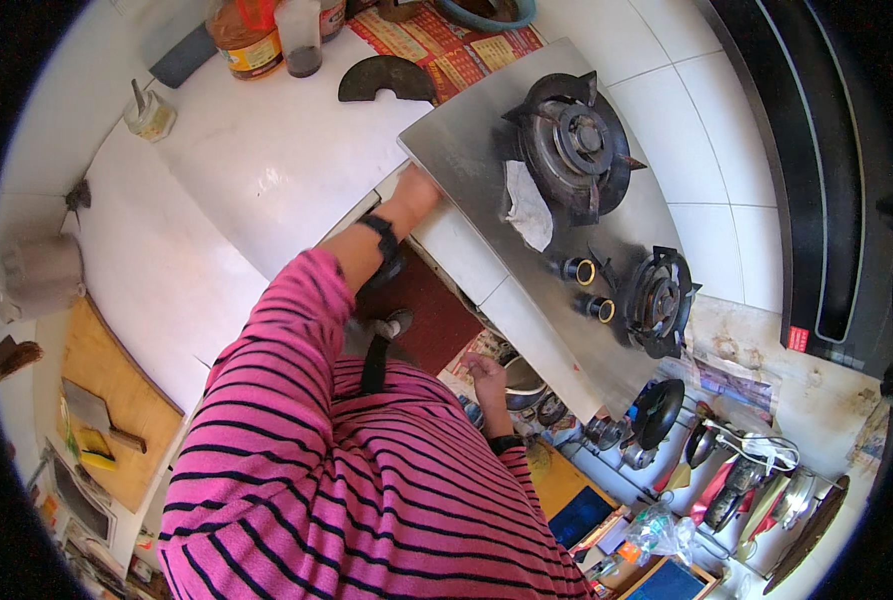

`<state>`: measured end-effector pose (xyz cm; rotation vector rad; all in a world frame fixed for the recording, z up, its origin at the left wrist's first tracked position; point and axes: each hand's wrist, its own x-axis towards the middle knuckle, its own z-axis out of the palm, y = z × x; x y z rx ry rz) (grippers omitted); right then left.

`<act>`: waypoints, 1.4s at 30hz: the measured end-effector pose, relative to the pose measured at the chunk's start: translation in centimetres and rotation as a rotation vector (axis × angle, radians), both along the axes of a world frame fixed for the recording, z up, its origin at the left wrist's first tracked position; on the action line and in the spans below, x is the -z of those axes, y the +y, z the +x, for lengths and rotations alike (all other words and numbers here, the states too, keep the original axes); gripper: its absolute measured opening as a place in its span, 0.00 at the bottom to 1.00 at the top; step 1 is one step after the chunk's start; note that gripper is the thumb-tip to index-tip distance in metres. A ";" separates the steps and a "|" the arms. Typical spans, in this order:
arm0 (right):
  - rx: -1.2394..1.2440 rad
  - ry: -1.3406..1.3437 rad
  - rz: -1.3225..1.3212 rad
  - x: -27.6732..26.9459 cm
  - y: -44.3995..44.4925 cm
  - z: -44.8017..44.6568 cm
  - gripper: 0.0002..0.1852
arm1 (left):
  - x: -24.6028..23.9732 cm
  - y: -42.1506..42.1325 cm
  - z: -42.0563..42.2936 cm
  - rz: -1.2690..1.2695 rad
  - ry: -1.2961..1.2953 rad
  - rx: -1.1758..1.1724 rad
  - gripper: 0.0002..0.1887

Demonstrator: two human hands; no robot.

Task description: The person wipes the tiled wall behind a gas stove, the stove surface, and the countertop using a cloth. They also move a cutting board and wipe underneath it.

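Note:
My left hand (416, 189), blurred, reaches to the front corner of the steel gas cooktop (465, 161), by the edge of the white counter (251, 157). Its fingers are hidden or blurred, so any hold cannot be told. My right hand (484, 369) hangs lower, with bent fingers, near a metal pot (523, 375); no object shows in it. On the cooktop are a large burner (587, 139), a smaller burner (662, 300), a whitish cloth (529, 206) and two knobs (583, 271). A dark cut-out disc (386, 79) lies on the counter.
Bottles (247, 45) and a glass jar (151, 116) stand at the back of the counter. At left, a cleaver (90, 409) lies on a wooden board (138, 435). Pans (658, 412) hang on a rack at lower right. A black range hood (814, 187) is at the right.

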<state>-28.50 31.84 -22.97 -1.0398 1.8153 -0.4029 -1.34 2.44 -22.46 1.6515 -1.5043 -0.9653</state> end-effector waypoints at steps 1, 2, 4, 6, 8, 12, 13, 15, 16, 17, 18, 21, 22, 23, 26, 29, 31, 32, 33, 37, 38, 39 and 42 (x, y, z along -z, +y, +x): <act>-0.010 -0.081 -0.047 -0.1 0.0 0.0 0.09 | -0.1 1.3 -0.1 -0.037 -0.025 0.017 0.16; 0.031 -0.117 -0.051 -0.1 -0.1 0.0 0.09 | 0.0 2.4 0.5 -0.204 -0.192 0.097 0.15; 0.029 -0.098 -0.032 -0.1 -0.1 -0.1 0.10 | 0.4 3.6 0.9 -0.532 -0.576 0.242 0.14; 0.063 -0.148 -0.026 -0.1 0.1 -0.2 0.10 | 1.2 3.4 0.2 -0.385 -0.538 0.201 0.15; 0.077 -0.098 -0.012 0.2 0.5 -0.3 0.10 | 1.9 2.9 -1.8 -0.263 -0.340 0.080 0.15; 0.170 -0.236 -0.023 0.5 1.4 -0.3 0.11 | 2.1 5.4 -7.2 -0.146 0.208 -0.146 0.17; 0.149 -0.222 -0.009 0.5 1.5 -0.3 0.11 | 1.9 6.7 -8.7 -0.161 0.127 -0.059 0.17; 0.108 -0.210 0.016 0.5 1.6 -0.3 0.11 | 1.2 8.8 -11.6 -0.356 -0.563 0.360 0.19; 0.090 -0.207 0.022 0.5 1.4 -0.3 0.11 | 1.2 9.2 -12.0 -0.426 -0.518 0.336 0.19; 0.089 -0.189 0.036 0.5 1.3 -0.4 0.11 | 1.1 9.3 -12.2 -0.533 -0.487 0.286 0.20; 0.096 -0.227 0.013 0.5 1.1 -0.5 0.11 | 1.1 9.3 -11.9 -0.550 -0.471 0.283 0.19; 0.066 -0.226 -0.046 0.5 1.5 -1.1 0.11 | 1.8 6.7 -7.9 -0.540 -0.424 0.218 0.19; 0.076 -0.214 -0.034 0.7 1.8 -1.3 0.11 | 2.1 5.8 -6.4 -0.549 -0.368 0.138 0.19; 0.090 -0.211 -0.026 0.8 2.3 -1.7 0.11 | 2.2 5.2 -5.6 -0.503 -0.429 0.133 0.19; 0.149 -0.198 0.014 1.3 4.3 -2.7 0.11 | 2.0 4.3 -5.7 -0.393 -0.418 0.041 0.19; 0.242 -0.179 0.081 1.7 6.0 -3.5 0.11 | 0.8 5.3 -10.3 -0.051 -0.202 0.080 0.19; 0.269 -0.203 0.093 1.7 6.1 -3.7 0.11 | 0.3 6.9 -12.2 0.001 -0.318 0.237 0.19; 0.262 -0.231 0.082 1.6 6.0 -3.6 0.11 | 0.1 8.0 -12.9 -0.029 -0.374 0.294 0.19; 0.297 -0.208 0.135 1.5 5.5 -3.5 0.11 | -0.1 9.7 -13.3 -0.170 -0.430 0.314 0.18; 0.227 -0.261 0.051 0.8 3.2 -3.0 0.11 | -0.1 11.0 -11.6 -0.579 -0.408 0.513 0.16; 0.218 -0.261 0.048 0.6 2.6 -3.0 0.11 | 0.0 10.6 -10.7 -0.489 -0.483 0.494 0.15; 0.207 -0.272 0.035 0.5 2.3 -3.1 0.11 | 0.1 9.8 -9.8 -0.387 -0.571 0.474 0.15; 0.155 -0.214 0.015 0.6 2.4 -3.7 0.11 | 1.1 6.5 -5.7 -0.427 -0.507 0.184 0.15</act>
